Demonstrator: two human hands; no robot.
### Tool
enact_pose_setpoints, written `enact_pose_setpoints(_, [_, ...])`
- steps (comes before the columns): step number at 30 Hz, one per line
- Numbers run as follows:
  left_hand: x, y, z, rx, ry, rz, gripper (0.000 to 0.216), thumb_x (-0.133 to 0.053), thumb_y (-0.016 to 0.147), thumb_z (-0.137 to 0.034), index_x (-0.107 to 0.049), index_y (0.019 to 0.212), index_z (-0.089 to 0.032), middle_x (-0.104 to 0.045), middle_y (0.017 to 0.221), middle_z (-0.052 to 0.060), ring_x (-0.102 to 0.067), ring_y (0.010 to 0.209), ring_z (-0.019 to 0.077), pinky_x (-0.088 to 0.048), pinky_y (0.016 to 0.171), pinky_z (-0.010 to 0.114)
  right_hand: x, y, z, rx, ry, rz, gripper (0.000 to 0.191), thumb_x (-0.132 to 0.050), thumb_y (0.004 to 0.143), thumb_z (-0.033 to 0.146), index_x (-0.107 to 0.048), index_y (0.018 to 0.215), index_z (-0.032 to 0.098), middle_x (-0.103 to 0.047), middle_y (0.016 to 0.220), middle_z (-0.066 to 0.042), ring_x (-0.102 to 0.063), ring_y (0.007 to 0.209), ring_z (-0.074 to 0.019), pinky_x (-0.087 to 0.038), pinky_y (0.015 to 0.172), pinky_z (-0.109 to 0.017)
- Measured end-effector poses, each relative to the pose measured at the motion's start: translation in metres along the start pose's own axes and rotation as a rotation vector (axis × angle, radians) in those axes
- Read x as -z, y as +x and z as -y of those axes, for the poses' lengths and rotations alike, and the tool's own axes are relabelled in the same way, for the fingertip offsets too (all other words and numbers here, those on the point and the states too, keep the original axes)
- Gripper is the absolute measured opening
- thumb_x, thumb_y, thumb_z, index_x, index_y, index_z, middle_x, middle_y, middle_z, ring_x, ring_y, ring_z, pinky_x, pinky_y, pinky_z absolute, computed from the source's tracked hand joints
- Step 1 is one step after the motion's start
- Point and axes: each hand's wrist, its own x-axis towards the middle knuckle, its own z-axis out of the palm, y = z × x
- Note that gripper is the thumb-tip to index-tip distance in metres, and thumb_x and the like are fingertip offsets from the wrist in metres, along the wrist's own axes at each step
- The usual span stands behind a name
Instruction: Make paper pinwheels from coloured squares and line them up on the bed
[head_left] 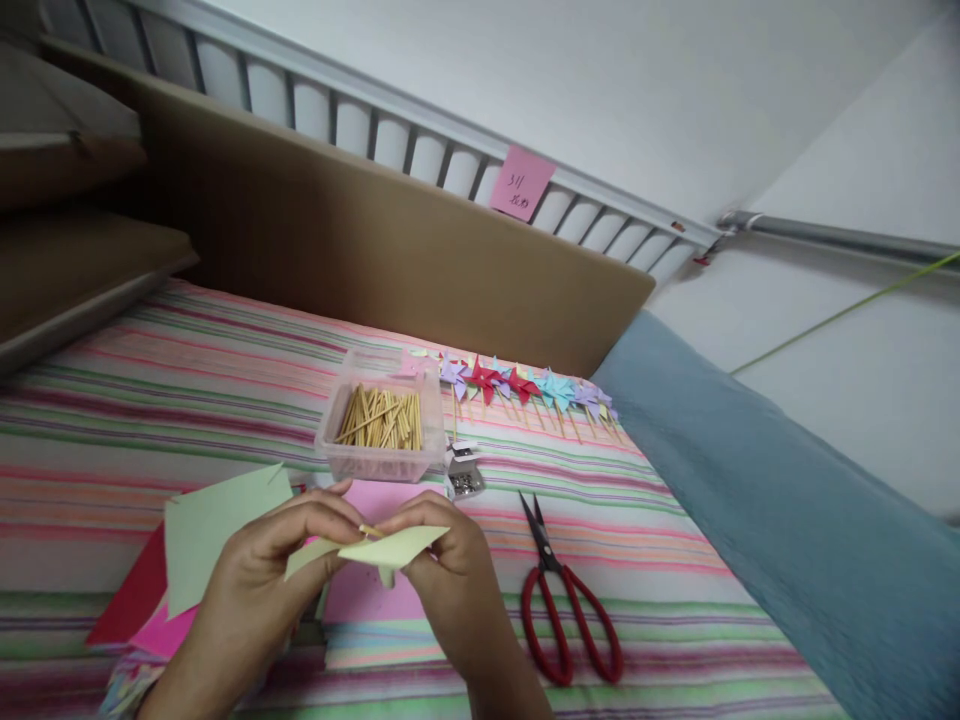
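Note:
My left hand (274, 555) and my right hand (454, 565) are together at the front, both closed on a pale yellow paper pinwheel (394, 547). Its paper blades are bent and partly hidden by my fingers. Between the fingertips shows a short yellowish bit, possibly a stick end; I cannot tell for sure. Below my hands lies a stack of coloured paper (371, 600) with a pink sheet on top. To the right, red-handled scissors (551, 565) rest on the cloth with their blades slightly apart.
A clear plastic box (386, 460) of wooden sticks (379, 418) stands ahead, beside a small box of metal pins (466, 480). Finished pinwheels (521, 385) lie in a row behind. Loose coloured sheets (217, 530) are at left. Cardboard (360, 240) borders the striped cloth (637, 540).

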Motion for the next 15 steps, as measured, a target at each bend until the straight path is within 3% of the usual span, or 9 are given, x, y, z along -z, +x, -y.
enact_pose_setpoints(8, [0.001, -0.003, 0.003, 0.011, 0.016, -0.004, 0.013, -0.066, 0.074, -0.015, -0.069, 0.068, -0.026, -0.073, 0.076, -0.002, -0.068, 0.09, 0.0196, -0.045, 0.1, 0.036, -0.001, -0.001, -0.001, 0.004, -0.012, -0.004, 0.029, -0.064, 0.066, -0.002, -0.076, 0.074, 0.023, -0.063, 0.071, 0.001, -0.06, 0.068, -0.0131, -0.045, 0.063, -0.021])
enact_pose_setpoints(15, [0.007, -0.007, 0.019, -0.024, 0.158, 0.019, 0.009, -0.064, 0.078, -0.024, -0.068, 0.071, -0.027, -0.073, 0.086, -0.002, -0.069, 0.085, 0.0187, -0.054, 0.078, 0.022, -0.004, -0.002, -0.002, -0.017, -0.022, -0.02, 0.016, -0.069, 0.071, 0.007, -0.076, 0.074, 0.02, -0.064, 0.072, 0.0, -0.06, 0.069, -0.0139, -0.046, 0.064, -0.021])
